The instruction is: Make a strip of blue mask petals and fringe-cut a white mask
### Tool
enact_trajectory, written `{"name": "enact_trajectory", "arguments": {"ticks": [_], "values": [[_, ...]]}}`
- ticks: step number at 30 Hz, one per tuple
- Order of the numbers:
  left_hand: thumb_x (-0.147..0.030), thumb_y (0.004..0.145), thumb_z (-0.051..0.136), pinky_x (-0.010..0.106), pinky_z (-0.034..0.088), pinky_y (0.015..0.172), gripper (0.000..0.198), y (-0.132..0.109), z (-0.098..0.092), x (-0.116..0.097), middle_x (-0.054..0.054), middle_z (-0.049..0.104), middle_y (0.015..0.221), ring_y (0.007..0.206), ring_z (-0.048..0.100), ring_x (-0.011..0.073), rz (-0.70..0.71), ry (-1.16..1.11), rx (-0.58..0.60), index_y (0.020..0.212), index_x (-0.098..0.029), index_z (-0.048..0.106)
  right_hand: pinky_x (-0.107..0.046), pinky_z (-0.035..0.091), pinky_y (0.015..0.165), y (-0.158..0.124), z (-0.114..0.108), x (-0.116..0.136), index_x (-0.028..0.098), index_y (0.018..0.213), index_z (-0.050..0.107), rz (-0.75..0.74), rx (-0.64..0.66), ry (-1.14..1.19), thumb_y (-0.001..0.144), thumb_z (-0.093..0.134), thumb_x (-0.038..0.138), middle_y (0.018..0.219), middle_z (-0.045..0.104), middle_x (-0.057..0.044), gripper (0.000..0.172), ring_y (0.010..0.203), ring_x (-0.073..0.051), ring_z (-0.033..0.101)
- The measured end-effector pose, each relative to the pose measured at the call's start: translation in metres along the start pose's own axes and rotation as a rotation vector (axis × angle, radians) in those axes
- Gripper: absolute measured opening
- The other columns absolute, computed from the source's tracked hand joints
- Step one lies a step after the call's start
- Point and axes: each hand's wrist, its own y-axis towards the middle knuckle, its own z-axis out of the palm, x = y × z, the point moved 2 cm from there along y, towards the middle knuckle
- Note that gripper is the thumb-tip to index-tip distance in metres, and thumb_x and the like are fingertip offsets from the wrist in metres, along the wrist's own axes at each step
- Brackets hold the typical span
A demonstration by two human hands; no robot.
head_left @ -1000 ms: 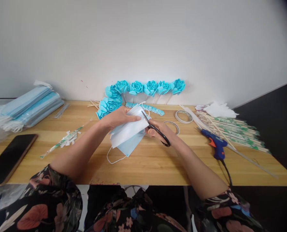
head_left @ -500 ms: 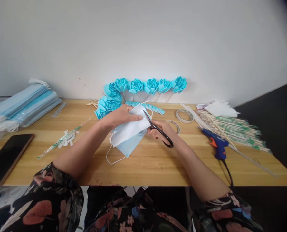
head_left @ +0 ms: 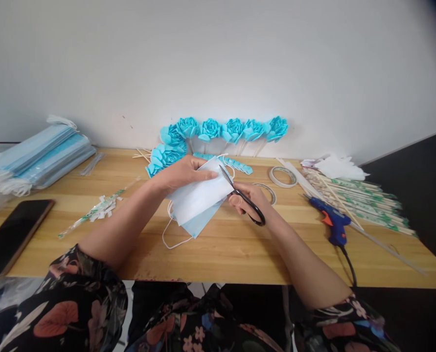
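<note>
My left hand [head_left: 188, 172] pinches a face mask [head_left: 200, 196], thumb on top, its white layer lifted over a light blue part with the ear loops hanging at the left. Black-handled scissors [head_left: 250, 204] are in my right hand [head_left: 247, 194], which is closed round the handles. Their blades lie at the mask's right upper edge, near my left thumb. Behind the hands, blue flowers [head_left: 209, 129] on sticks lean against the wall, and a row of blue petals [head_left: 240, 165] lies partly hidden by the mask.
Stacked masks [head_left: 37, 156] and a phone [head_left: 15, 234] lie on the left, with white scraps [head_left: 105, 207] nearer the middle. Tape rolls [head_left: 283, 177], a blue glue gun [head_left: 333, 221] with its cord and wrapped sticks [head_left: 368, 200] are on the right.
The view has shifted slightly, moving most things a little to the right. The mask's white layer lies slightly differently over the blue part. Both hands keep their holds.
</note>
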Motion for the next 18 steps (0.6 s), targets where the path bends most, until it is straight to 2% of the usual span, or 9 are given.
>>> {"name": "enact_trajectory", "arguments": {"ticks": [6, 12, 18], "values": [[-0.049, 0.073, 0.081, 0.022, 0.044, 0.05, 0.038, -0.001, -0.003, -0.002, 0.004, 0.07, 0.075, 0.06, 0.06, 0.0128, 0.011, 0.021, -0.015, 0.084, -0.013, 0.074, -0.024, 0.031, 0.043, 0.0, 0.002, 0.005, 0.021, 0.067, 0.045, 0.027, -0.005, 0.005, 0.076, 0.065, 0.07, 0.058, 0.037, 0.005, 0.053, 0.046, -0.009, 0.04], [-0.047, 0.076, 0.078, 0.02, 0.044, 0.05, 0.035, -0.001, -0.003, -0.003, 0.005, 0.07, 0.074, 0.059, 0.059, 0.0116, 0.011, 0.04, -0.016, 0.084, -0.012, 0.073, -0.024, 0.031, 0.044, -0.001, 0.003, 0.011, 0.021, 0.065, 0.046, 0.042, -0.012, -0.009, 0.076, 0.064, 0.071, 0.057, 0.047, 0.003, 0.054, 0.046, -0.01, 0.045], [-0.044, 0.078, 0.075, 0.019, 0.043, 0.049, 0.035, -0.001, -0.004, -0.003, 0.005, 0.07, 0.075, 0.06, 0.06, 0.0112, 0.012, 0.069, -0.026, 0.085, -0.011, 0.073, -0.024, 0.031, 0.044, -0.001, 0.003, 0.011, 0.021, 0.064, 0.047, 0.027, -0.022, -0.011, 0.076, 0.065, 0.068, 0.056, 0.049, 0.003, 0.052, 0.045, -0.009, 0.045]]}}
